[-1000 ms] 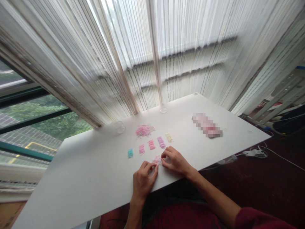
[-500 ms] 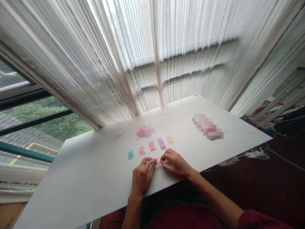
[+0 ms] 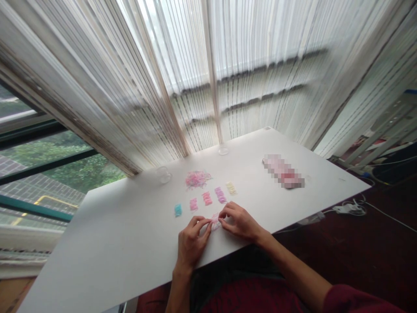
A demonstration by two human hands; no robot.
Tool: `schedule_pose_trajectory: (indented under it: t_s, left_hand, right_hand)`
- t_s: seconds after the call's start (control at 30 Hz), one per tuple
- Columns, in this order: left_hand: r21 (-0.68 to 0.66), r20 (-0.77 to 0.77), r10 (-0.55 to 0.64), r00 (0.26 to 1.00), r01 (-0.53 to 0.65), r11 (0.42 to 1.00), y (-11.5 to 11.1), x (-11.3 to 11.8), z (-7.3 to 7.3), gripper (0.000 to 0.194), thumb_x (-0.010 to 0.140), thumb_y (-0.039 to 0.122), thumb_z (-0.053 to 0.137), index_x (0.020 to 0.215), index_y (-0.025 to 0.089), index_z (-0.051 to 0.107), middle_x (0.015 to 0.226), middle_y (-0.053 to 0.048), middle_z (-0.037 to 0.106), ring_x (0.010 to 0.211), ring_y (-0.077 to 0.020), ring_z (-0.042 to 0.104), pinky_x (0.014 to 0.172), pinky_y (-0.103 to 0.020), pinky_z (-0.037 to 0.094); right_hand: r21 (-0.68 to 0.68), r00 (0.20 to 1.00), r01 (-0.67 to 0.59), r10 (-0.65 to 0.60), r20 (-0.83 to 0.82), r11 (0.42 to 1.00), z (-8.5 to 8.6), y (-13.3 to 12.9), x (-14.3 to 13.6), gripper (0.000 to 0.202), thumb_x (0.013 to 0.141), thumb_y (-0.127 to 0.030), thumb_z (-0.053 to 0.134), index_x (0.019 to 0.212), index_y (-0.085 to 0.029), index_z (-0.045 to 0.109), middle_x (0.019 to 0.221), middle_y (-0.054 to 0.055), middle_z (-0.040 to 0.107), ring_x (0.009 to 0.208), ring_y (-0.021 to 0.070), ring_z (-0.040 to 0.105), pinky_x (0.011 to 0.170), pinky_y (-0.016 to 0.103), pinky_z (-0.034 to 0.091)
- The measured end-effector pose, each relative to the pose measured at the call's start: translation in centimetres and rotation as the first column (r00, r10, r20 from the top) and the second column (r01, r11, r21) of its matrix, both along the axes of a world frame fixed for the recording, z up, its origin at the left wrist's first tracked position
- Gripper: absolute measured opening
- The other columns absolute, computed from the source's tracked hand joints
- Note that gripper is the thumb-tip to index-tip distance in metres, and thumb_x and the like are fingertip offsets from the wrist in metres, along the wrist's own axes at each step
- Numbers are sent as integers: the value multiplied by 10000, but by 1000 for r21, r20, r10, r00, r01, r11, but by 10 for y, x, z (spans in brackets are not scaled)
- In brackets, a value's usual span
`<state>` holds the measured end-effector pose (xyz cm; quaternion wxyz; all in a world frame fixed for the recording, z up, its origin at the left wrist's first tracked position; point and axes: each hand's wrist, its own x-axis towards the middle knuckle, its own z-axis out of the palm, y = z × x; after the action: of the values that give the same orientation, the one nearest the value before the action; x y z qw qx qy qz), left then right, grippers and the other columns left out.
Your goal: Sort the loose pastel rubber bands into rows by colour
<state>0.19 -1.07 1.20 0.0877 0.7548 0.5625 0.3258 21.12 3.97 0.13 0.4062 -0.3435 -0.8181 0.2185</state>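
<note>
There are five coloured bundles (image 3: 207, 198), two pinkish heaps (image 3: 197, 179), two hands (image 3: 193, 241).

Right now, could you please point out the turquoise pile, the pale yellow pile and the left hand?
Turquoise pile (image 3: 177, 210), head view: its middle.
Pale yellow pile (image 3: 231, 188), head view: its middle.
Left hand (image 3: 191, 238), head view: back of the hand.

The left hand (image 3: 192, 239) has shifted slightly leftward — its fingers, earlier curled in a ring, now straighter beside the pink strands (image 3: 215, 222).
</note>
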Motion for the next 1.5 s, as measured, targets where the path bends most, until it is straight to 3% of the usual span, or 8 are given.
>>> schedule_pose_trajectory:
  t_s: [0.27,0.4,1.5]
  left_hand:
    - [95,-10,233,972,-231,968,18,-35,5,207,936,381,621,970,258,783,881,7,694,547,-89,518,593,-210,456]
    - [104,6,288,958,-287,952,23,-40,3,199,923,382,637,960,259,789,846,14,681,553,-94,511,589,-211,437]
    - [111,-75,412,908,-403,908,25,-33,-3,109,882,318,700,933,259,777,786,14,672,610,-127,590,597,-228,410]
  right_hand:
    - [-10,1000,-5,5,3,1000,1,0,0,97,904,-130,618,880,-202,678,845,45,643,828,193,612,776,316,531]
    - [-20,1000,-4,4,9,1000,2,-1,0,95,910,-136,618,890,-197,686,849,47,643,826,191,613,776,317,533]
    - [-50,999,0,2,36,999,2,-1,0,96,910,-146,628,890,-197,707,832,37,642,766,171,617,741,290,528]
